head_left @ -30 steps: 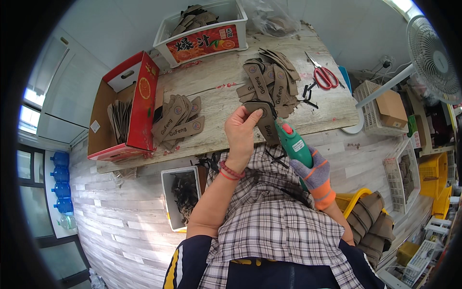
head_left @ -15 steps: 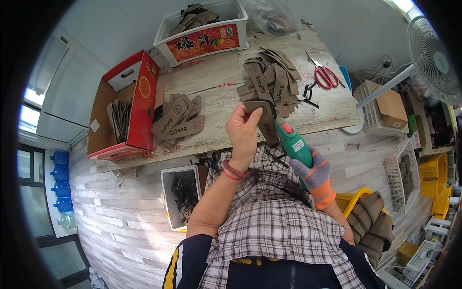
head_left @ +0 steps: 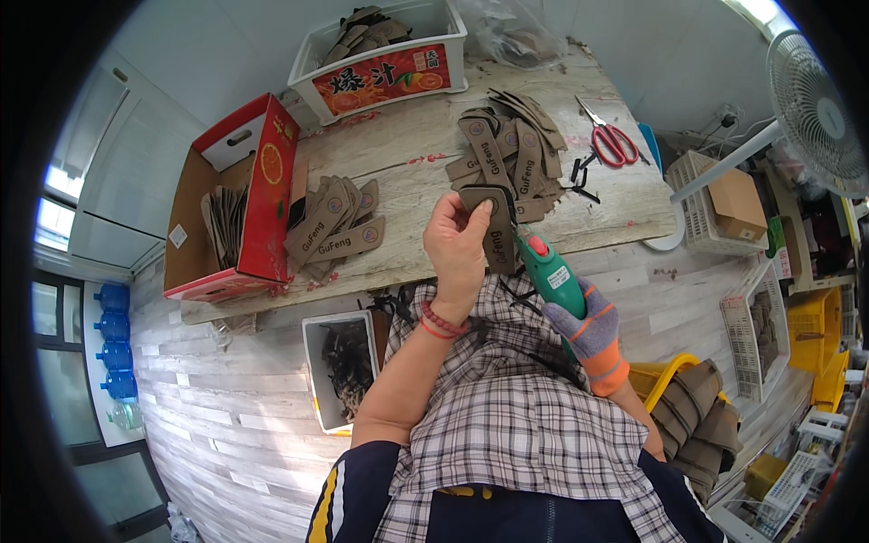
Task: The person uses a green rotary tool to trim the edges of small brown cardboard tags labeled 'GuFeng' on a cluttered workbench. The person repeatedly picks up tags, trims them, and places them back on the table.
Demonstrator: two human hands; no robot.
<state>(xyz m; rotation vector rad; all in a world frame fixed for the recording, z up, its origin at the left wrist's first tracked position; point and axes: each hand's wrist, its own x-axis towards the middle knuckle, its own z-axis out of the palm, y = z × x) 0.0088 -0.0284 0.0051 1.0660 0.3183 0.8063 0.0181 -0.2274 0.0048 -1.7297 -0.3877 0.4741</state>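
Your bare left hand (head_left: pixel 460 242) pinches a flat brown strip (head_left: pixel 500 242) with a round end, thumb on top. The strip looks thick and a bit fuzzy, with a black edge and dark letters. It hangs over the front edge of the wooden table (head_left: pixel 407 195), which has rough, scratched boards. Your right hand (head_left: pixel 590 335), in a knitted purple and orange glove, has its fingers wrapped around a smooth green tool (head_left: pixel 557 285) with a red button. The tool's tip is right by the strip's side, but you can't tell if they touch. Just past the strip lies a messy pile of more strips (head_left: pixel 520 149). Little black bits (head_left: pixel 586 169) and scissors (head_left: pixel 615 145) with shiny blades and round red handles sit near it.
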